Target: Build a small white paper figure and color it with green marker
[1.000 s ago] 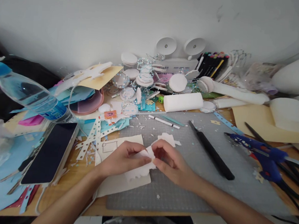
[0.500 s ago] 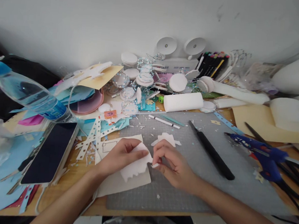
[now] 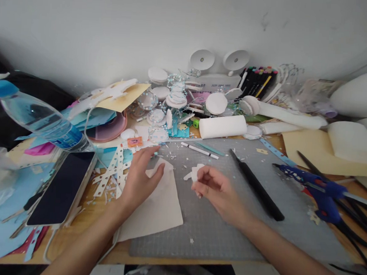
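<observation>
My left hand (image 3: 144, 178) is open, fingers and thumb spread above a cream sheet of paper (image 3: 159, 206). A whiter patch, perhaps a cut piece (image 3: 167, 166), shows beside its thumb; the hand hides part of it. Over the grey cutting mat (image 3: 171, 240), my right hand (image 3: 219, 191) is closed, thumb and fingertips pinching the edge of a small white cut-out (image 3: 195, 171) with a narrow tab on its left. The fingers cover its right side. To the right of this hand lies a black-handled tool with a narrow dark tip (image 3: 258, 187).
A blue glue gun (image 3: 317, 187) and black scissors (image 3: 359, 218) lie at the right. Left are a phone (image 3: 62, 190) and a water bottle (image 3: 44, 118). Behind the mat stand a white roll (image 3: 223, 126), white discs (image 3: 216, 103) and markers (image 3: 261, 82). Paper scraps litter the desk.
My left hand has let go of the jagged white piece, opened and moved up and left. My right hand has come away from that piece and closed at the small white cut-out on the mat.
</observation>
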Demonstrator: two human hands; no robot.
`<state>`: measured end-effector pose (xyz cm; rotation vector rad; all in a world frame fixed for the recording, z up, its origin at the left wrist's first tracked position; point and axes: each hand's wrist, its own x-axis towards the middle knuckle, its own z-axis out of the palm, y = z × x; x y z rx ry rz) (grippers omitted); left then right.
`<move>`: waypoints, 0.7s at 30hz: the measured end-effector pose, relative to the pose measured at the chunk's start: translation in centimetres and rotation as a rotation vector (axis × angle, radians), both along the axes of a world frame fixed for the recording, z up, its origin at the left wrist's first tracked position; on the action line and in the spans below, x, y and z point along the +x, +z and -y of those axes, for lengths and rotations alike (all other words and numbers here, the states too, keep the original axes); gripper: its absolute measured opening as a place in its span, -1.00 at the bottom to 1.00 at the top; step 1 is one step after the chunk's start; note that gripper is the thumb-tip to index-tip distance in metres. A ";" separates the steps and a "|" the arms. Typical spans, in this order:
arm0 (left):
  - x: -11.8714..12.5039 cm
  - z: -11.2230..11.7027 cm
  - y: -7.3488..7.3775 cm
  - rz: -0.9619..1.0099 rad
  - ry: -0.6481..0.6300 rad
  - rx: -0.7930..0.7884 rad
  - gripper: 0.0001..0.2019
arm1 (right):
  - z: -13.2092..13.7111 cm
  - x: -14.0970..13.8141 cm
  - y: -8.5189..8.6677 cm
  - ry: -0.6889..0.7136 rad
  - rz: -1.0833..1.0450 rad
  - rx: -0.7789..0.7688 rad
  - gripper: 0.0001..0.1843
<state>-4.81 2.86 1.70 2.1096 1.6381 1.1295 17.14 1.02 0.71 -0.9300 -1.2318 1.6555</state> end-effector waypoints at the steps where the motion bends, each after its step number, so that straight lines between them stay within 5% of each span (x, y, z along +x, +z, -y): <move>1: 0.1 0.0 0.2 -0.043 -0.021 0.068 -0.64 | -0.1 0.1 0.0 -0.031 -0.023 -0.002 -0.75; 6: 1.9 0.4 1.8 -0.237 -0.349 0.052 -0.73 | -0.7 0.7 1.1 -0.193 -0.184 0.002 -0.70; 11: 4.3 -0.7 1.3 -0.341 -0.552 -0.084 -0.64 | -1.4 1.5 2.0 -0.268 -0.313 -0.057 -0.67; 17: 5.9 -2.3 -0.1 -0.307 -0.577 -0.160 -0.76 | -1.5 1.6 2.0 -0.213 -0.316 -0.003 -0.70; 21: 5.3 -1.8 -0.2 -0.105 -0.470 -0.150 -0.78 | -1.0 1.3 1.6 -0.118 -0.309 0.036 -0.70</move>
